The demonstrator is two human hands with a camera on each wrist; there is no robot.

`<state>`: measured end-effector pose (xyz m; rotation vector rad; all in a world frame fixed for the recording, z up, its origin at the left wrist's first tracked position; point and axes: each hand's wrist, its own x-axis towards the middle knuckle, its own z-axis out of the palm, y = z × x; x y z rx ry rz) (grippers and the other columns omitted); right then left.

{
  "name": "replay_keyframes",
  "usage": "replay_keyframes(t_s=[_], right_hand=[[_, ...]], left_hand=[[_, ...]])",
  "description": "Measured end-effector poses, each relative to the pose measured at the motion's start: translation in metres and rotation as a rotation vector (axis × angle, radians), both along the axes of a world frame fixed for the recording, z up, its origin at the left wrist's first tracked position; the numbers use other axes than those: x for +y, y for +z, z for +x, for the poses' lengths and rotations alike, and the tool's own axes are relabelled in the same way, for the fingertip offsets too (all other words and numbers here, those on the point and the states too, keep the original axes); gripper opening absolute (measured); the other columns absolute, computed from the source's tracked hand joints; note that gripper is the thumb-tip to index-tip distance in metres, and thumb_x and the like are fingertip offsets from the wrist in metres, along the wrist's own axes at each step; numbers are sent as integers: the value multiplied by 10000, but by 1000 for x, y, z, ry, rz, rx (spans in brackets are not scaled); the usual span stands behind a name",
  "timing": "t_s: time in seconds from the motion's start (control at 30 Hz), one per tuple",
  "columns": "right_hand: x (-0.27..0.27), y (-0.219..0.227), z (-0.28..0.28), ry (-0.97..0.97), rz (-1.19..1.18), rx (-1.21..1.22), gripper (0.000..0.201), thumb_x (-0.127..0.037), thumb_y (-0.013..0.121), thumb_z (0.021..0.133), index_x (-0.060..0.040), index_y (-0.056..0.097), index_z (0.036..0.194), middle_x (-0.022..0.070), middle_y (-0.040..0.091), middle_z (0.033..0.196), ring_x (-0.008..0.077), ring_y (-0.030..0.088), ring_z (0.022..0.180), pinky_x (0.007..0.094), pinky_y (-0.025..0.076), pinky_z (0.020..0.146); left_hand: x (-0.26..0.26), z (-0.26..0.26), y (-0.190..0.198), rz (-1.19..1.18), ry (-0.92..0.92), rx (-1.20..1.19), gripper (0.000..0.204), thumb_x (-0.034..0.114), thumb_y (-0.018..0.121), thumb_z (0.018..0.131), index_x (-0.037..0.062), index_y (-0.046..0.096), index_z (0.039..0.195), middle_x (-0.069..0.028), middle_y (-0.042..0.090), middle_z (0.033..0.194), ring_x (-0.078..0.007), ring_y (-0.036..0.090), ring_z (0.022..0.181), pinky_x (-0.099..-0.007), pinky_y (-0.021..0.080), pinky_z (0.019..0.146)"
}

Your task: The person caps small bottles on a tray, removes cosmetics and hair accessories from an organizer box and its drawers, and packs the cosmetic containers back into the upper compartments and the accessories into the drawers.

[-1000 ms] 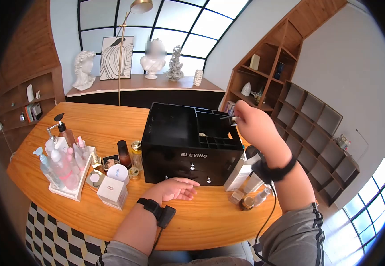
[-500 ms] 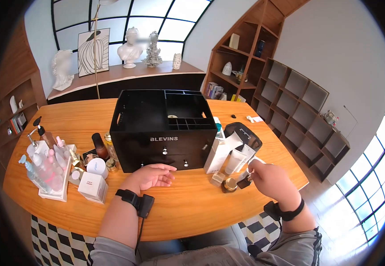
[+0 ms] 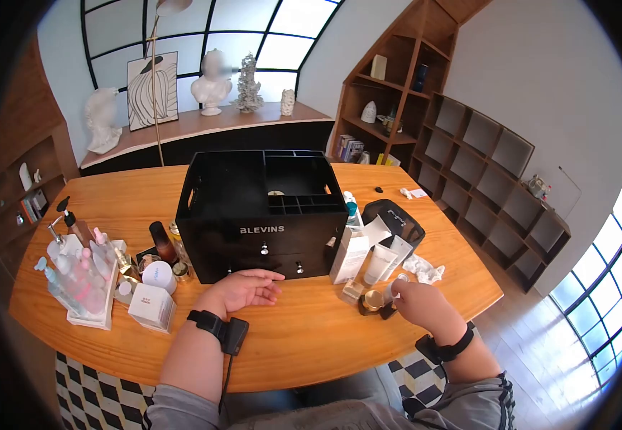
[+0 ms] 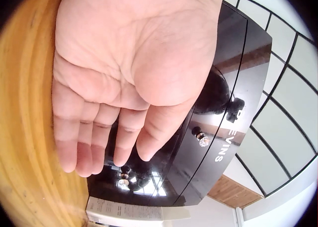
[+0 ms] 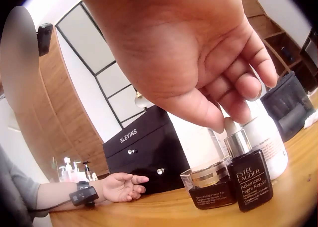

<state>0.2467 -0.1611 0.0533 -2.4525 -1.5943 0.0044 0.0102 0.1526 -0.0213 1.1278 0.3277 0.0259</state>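
Observation:
My right hand [image 3: 420,307] is over the front right of the table. In the right wrist view its thumb and fingertips pinch the pale dropper top of a small dark serum bottle [image 5: 250,182], which stands upright. A brown jar [image 5: 213,191] with a gold lid sits right beside that bottle, and a white rounded container [image 5: 271,147] stands behind it. My left hand [image 3: 245,290] rests on its side on the wood, palm turned up, fingers loosely bent and holding nothing. Its fingers lie before the lower drawer of a black BLEVINS organizer [image 3: 211,247].
White tubes [image 3: 379,264], a white box [image 3: 349,254] and a black mesh basket [image 3: 411,229] crowd the organizer's right side. Crumpled tissue [image 3: 423,269] lies nearby. At left are a white tray of pump bottles [image 3: 96,315], a white box [image 3: 152,308] and jars.
My right hand has come down from above the organizer's right compartments to the bottles at front right, then a little leftward onto the serum bottle. The head view has shifted. The left hand stays put.

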Motion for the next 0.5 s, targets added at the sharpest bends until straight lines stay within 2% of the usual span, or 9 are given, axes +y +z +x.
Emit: replay_keyframes(t_s=[0.1, 0.27, 0.5], right_hand=[[1, 2, -1, -27, -21, 5, 154, -129, 554, 842, -96, 601, 985, 160, 665, 861, 356, 637, 843, 426, 501, 730], [0, 6, -5, -30, -44, 10, 152, -123, 551, 843, -99, 607, 982, 157, 666, 859, 352, 637, 847, 420, 503, 730], [-3, 25, -14, -17, 42, -28, 132, -138, 570, 844, -90, 605, 962, 145, 661, 822, 342, 644, 801, 426, 502, 699]], left_hand=[[1, 0, -1, -10, -8, -7, 344, 129, 498, 978, -21, 521, 1287, -154, 633, 1067, -214, 635, 938, -361, 533, 883], [-1, 0, 1, -10, -10, -3, 336, 128, 505, 977, -14, 531, 1281, -146, 636, 1063, -204, 632, 934, -354, 536, 886], [-2, 0, 2, 10, 11, 6, 355, 132, 493, 983, -40, 504, 1293, -171, 624, 1081, -239, 636, 953, -377, 528, 897]])
